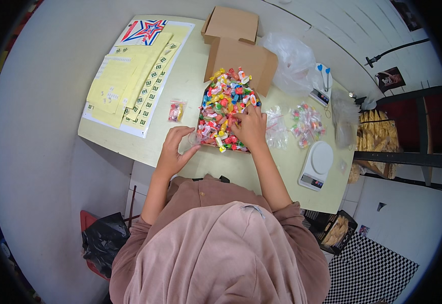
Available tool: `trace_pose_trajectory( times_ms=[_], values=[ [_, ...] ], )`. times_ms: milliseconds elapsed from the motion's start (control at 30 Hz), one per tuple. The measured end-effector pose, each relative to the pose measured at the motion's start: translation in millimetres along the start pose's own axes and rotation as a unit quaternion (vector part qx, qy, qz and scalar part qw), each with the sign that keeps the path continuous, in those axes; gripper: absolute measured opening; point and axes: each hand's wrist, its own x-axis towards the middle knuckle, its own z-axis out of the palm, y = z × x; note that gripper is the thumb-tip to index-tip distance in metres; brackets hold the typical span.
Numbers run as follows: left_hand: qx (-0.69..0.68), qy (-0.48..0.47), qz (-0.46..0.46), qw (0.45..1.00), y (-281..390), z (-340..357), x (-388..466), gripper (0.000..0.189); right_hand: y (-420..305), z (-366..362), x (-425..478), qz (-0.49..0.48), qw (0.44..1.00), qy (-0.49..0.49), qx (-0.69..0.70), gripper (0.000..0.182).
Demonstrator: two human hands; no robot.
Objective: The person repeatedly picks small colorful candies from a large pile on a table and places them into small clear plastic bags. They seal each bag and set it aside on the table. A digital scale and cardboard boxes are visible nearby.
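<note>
Wrapped candies [224,100] in many colours fill an open cardboard box [257,62] right in front of me. My left hand [177,146] grips a small clear plastic cup [194,138] at the box's near left corner. Over the right side of the heap, my right hand [250,125] has its fingertips down among the candies. Whether it pinches one is hidden. A small zip bag of candies [176,111] lies left of the box. To the right are flat clear bags [277,127] and a pile of filled candy bags [307,123].
Yellow sticker sheets [111,85] cover the table's left side. A closed cardboard box [231,22] and a large clear plastic bag [291,62] stand behind. A white kitchen scale [318,165] sits near right; a second scale [321,85] is farther back. Shelves with packed snacks [376,131] adjoin the right.
</note>
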Motion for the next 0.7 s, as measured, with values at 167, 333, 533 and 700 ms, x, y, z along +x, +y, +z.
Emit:
trace_pose_trajectory(
  times_ms=[167, 333, 533, 700],
  values=[
    [0.012, -0.013, -0.003, 1.0, 2, 3, 4, 0.043, 4, -8, -1, 0.012, 0.997, -0.004, 0.077, 0.025],
    [0.033, -0.026, 0.015, 0.999, -1, 12, 13, 0.046, 7, -18, -9, 0.135, 0.947, -0.029, 0.291, 0.023],
    [0.034, -0.035, 0.039, 0.998, 2, 23, 24, 0.047, 9, -15, -20, 0.142, 0.913, 0.078, 0.375, 0.023],
    [0.024, -0.049, 0.037, 0.998, 5, 26, 26, 0.048, -22, -44, -35, 0.05, 0.902, 0.053, 0.425, 0.017]
  ],
)
